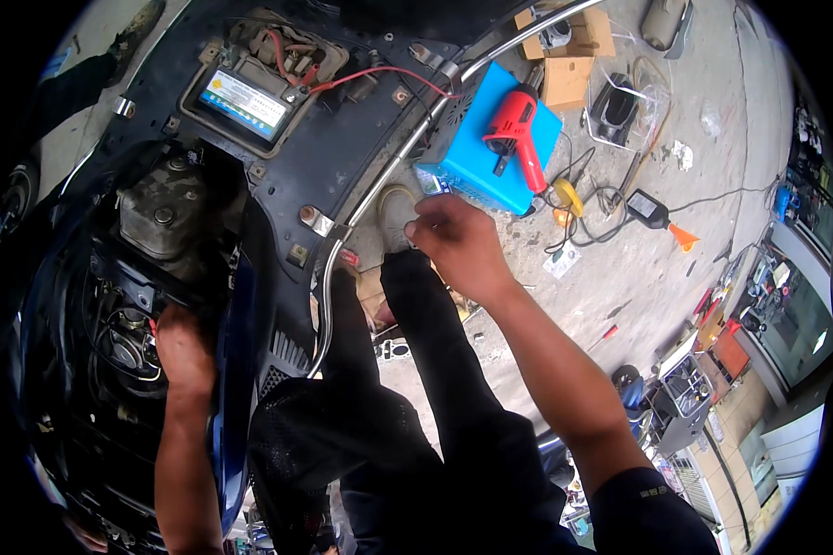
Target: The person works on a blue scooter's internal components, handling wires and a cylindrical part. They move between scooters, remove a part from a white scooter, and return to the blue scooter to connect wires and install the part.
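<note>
Sleeve (652, 520) nearest; left hand (185, 347) by metal housing (157, 238), long axis forward.

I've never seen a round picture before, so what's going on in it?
A camera worn on someone's head looks down, and its wide lens bends things. No robot here: these are that person's bare hands. The left hand reaches inside an opened dark vehicle; its battery shows too. The right hand is above the floor, fingers curled. I can't tell whether either holds anything. On the floor stands a blue box with a red gun-shaped tool on top, and a black bottle lies nearby.
</note>
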{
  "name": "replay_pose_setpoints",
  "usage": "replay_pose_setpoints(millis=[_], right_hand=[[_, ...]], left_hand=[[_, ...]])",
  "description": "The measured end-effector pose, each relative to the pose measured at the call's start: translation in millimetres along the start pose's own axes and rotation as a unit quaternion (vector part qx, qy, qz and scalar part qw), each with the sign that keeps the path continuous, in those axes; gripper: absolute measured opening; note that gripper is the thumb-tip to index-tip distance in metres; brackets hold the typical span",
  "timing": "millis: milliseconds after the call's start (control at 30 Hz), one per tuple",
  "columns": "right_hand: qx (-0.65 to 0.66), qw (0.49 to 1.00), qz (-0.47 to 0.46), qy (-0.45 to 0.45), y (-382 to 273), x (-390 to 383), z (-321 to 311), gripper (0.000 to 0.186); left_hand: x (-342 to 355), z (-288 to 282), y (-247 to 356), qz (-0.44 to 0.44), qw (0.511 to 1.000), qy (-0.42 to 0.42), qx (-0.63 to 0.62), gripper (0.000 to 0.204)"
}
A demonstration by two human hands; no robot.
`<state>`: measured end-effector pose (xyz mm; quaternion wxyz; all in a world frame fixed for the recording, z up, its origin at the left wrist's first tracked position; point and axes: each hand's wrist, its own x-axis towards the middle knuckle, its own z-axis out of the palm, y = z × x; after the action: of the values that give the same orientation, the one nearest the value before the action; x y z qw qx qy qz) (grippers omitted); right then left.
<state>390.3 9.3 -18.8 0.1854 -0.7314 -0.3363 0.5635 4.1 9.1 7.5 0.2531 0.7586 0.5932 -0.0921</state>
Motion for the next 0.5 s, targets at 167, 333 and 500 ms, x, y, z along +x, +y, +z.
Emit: replay_pose_setpoints(millis=[167, 333, 500], right_hand=[[0.007, 1.0, 0.007, -0.002, 14, 3, 1, 0.026], [-0.002, 1.0, -0.001, 0.001, 27, 7, 0, 0.026], [0.008, 1.0, -0.003, 0.005, 40, 10, -1, 0.026]], left_hand=[[-2, -2, -3, 0.007, 0.999, -0.02, 0.043, 0.026], [-3, 1, -9, -0.015, 0.999, -0.039, 0.034, 0.037], [-9, 4, -19, -0.019, 0.998, -0.037, 0.041, 0.038]])
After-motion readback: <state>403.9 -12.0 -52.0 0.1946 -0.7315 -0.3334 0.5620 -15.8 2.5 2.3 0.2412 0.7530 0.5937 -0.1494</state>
